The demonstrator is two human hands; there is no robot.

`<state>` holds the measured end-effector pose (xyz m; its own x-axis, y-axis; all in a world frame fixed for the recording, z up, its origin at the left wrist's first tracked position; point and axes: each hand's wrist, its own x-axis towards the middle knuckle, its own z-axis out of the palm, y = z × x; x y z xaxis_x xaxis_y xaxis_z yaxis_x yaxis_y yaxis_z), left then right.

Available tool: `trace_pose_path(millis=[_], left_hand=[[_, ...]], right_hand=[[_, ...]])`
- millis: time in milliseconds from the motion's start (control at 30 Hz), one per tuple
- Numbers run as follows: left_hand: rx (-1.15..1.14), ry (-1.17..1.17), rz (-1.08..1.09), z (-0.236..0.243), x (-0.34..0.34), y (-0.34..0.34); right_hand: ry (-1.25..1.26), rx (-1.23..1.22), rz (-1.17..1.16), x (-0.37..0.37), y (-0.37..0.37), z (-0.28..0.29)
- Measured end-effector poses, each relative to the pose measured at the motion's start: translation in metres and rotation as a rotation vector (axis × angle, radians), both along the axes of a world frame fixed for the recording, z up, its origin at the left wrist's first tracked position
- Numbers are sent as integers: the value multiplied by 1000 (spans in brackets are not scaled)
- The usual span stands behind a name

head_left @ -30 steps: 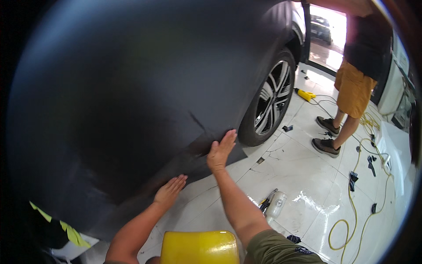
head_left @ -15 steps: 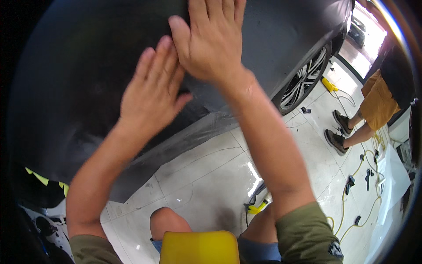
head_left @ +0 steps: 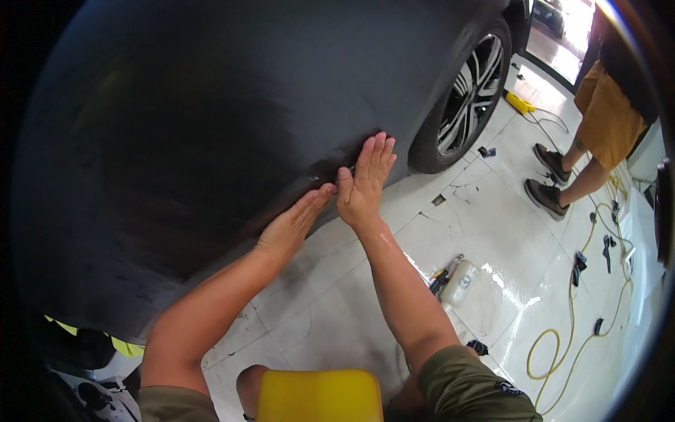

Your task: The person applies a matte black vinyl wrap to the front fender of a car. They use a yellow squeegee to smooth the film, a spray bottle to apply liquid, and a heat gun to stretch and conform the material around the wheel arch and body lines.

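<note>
A dark matte car body panel (head_left: pixel 211 119) fills the upper left of the view. My right hand (head_left: pixel 364 184) lies flat against the panel's lower edge, fingers together and pointing up, just left of the wheel arch. My left hand (head_left: pixel 295 221) presses flat on the same lower edge, right beside it, its fingertips almost touching the right thumb. Neither hand holds anything. The car's wheel (head_left: pixel 470 102) with a silver rim stands to the right of my hands.
A spray bottle (head_left: pixel 455 280) lies on the white tiled floor near my right forearm. A yellow hose (head_left: pixel 573 337) coils at the right. Another person in orange shorts (head_left: pixel 608 116) stands at the upper right. A yellow object (head_left: pixel 320 394) sits at the bottom.
Both hands have come down from high on the panel to its lower edge, now side by side and flat against it. The view has tilted back down toward the floor.
</note>
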<state>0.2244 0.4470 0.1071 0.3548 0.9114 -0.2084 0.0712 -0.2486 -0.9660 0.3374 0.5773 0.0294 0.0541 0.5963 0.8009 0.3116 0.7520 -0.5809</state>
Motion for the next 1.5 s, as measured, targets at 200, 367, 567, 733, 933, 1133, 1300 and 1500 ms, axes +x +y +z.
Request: trace_pose_path(millis=[200, 367, 567, 733, 933, 1133, 1300, 1500], left_hand=[[184, -146, -110, -59, -13, 33], [88, -127, -164, -54, -23, 15], [-126, -38, -4, -51, -12, 17], [-13, -106, -113, -58, -10, 23], [141, -218, -208, -87, -24, 20], [-104, 12, -68, -70, -11, 16], [-53, -184, -78, -70, -15, 9], [2, -925, -377, 17, 29, -16]], right_hand=[[95, 208, 157, -17, -74, 126], [12, 200, 163, -51, -70, 148], [163, -26, -124, -6, 27, 32], [351, -216, -145, 8, 51, 12], [-14, 267, 251, -39, -47, 167], [108, 5, -134, 4, 21, 108], [185, -37, -149, -2, 51, 53], [248, -82, -139, 19, 73, 40]])
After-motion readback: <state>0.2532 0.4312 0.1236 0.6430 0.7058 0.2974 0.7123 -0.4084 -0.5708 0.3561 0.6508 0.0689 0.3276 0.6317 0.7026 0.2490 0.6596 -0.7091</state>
